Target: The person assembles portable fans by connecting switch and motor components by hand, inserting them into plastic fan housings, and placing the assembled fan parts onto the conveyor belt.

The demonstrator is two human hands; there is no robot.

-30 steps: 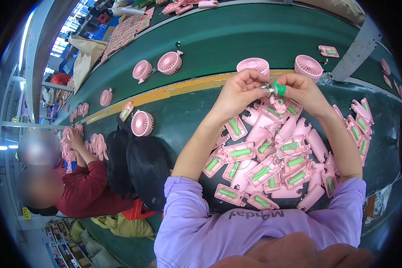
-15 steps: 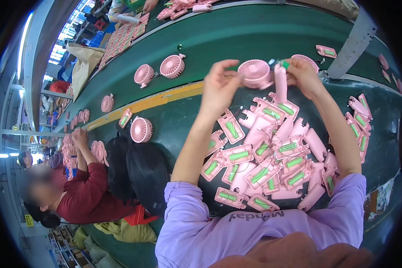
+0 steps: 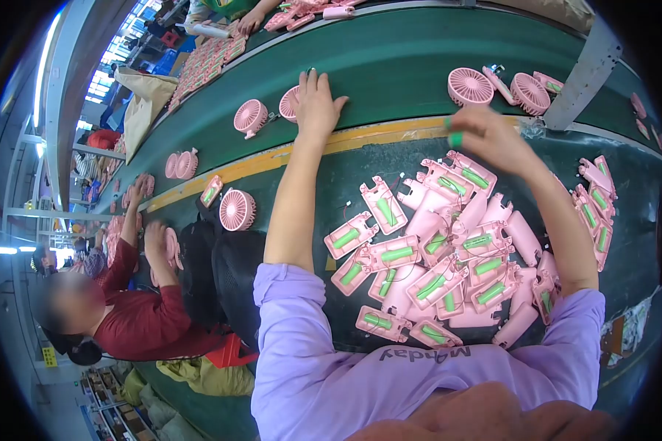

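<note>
My left hand reaches over the green conveyor belt, fingers stretched out across a pink round fan head that it partly covers. Whether the fingers grip it is hard to see. Just left of that sits another fan head. My right hand, a little blurred, hovers near the belt's edge with green bands on its fingers; they are apart and nothing shows between them. Beyond it, a fan head lies on the belt beside a pink handle piece. Below is a heap of pink handle shells with green cells.
A yellow strip runs along the belt's near edge. A metal post stands at the right, with more shells below it. A black bag lies at left, near a co-worker in a red sleeve.
The fan head and handle piece that were between my hands now lie on the belt. My left hand has moved left to another fan head; my right hand has drawn back, empty.
</note>
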